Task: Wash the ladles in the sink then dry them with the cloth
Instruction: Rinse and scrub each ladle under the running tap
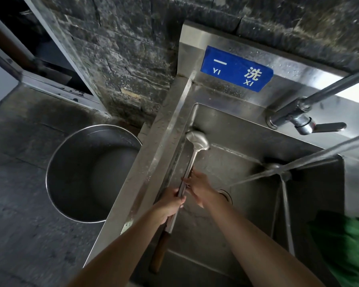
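A long steel ladle [196,141] with a wooden handle end reaches from near my body to the far left corner of the steel sink [226,125], bowl at the far end. My left hand [170,201] grips its shaft midway. Just beyond it my right hand [199,187] wraps its fingers round the same shaft. A second ladle [275,167] lies in the right part of the basin, its long handle running toward me. A green cloth [344,243] hangs over the sink's right rim.
A tap [305,121] with a lever stands at the back right, a thin stream of water slanting across the basin. A big steel pot [91,172] sits on the floor left of the sink. A drain [226,195] shows beside my right wrist.
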